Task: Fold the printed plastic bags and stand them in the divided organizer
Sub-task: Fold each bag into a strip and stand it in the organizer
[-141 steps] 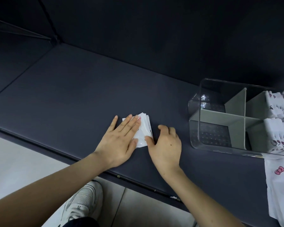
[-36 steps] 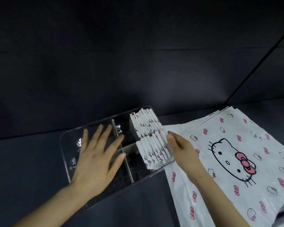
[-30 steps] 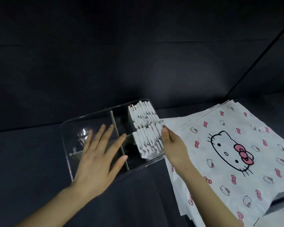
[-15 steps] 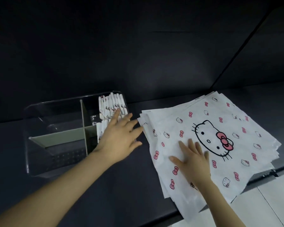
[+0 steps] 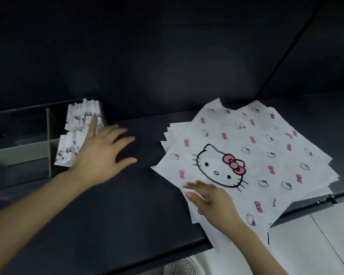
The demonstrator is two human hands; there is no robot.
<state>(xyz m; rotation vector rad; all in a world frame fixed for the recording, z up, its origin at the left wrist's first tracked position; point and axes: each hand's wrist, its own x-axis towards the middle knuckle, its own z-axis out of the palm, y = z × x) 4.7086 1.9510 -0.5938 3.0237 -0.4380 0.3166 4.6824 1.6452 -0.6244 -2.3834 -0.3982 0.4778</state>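
The left grip, palm down with fingers spread straight, stretches out from the near left; the right grip lies flat, fingers pointing left.

The bags under the right hand are white, strewn with small pink bows and little black-outlined cat faces. Just beyond its fingertips the top one bears a large black-outlined cat face with a pink bow. The folded bags by the left hand carry the same print. Left of that hand, the organizer is clear, its dividers grey-green. The table is dark slate.
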